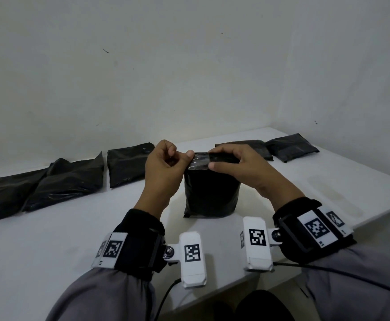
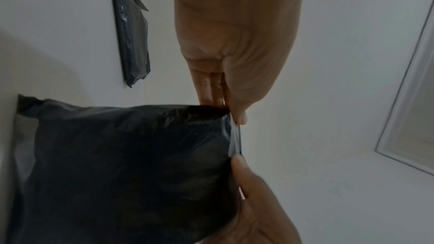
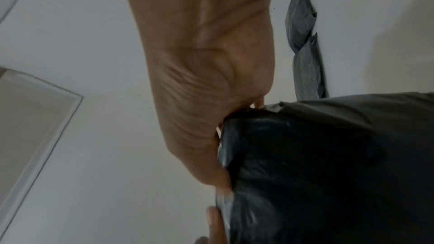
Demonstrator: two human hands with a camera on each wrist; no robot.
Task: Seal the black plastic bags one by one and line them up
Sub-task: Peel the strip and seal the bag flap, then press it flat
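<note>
A filled black plastic bag (image 1: pixel 212 193) stands upright on the white table (image 1: pixel 73 239) right in front of me. Its glossy top flap (image 1: pixel 199 162) is folded over. My left hand (image 1: pixel 181 156) pinches the flap's left end between thumb and fingers. My right hand (image 1: pixel 212 159) grips the flap's right part, thumb in front and fingers over the top. In the left wrist view the left hand (image 2: pixel 229 112) pinches the bag's (image 2: pixel 129 173) top edge. The right wrist view shows the right hand (image 3: pixel 223 133) curled over the same bag's (image 3: pixel 317 173) top edge.
Three black bags lie along the back left: one (image 1: pixel 129 163) flat, two (image 1: pixel 62 181) overlapping toward the far left. Two more black bags (image 1: pixel 291 149) lie at the back right near the wall corner. The table's front edge runs just under my wrists.
</note>
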